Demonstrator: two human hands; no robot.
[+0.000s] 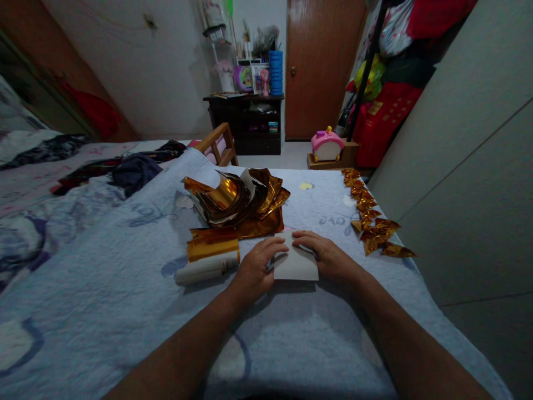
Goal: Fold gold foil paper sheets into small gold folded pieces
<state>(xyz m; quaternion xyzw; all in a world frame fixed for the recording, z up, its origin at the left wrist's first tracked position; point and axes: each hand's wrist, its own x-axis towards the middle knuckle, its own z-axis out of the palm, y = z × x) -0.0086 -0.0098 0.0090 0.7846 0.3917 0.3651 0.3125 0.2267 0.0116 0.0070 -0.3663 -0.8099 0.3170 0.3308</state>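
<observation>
A small sheet of paper [295,266], pale side up, lies between my hands just above the blue cloth. My left hand [262,262] grips its left side, fingers curled over the top and the thumb lower down. On the right edge, my right hand [327,254] holds it with fingers bent over the far part. Beyond my left hand fans a loose stack of gold foil paper [233,197], with a flat gold sheet [260,223] under it. Left of that hand sits a pale roll [206,269] next to another gold piece [212,249]. Undersides of both hands are hidden.
Folded gold foil pieces [377,233] run in a row along the right edge of the blue cloth [166,333]. A pale cabinet side [470,183] rises close on the right. Clothes [135,173] lie at the left; a wooden chair [220,145] stands past the far edge.
</observation>
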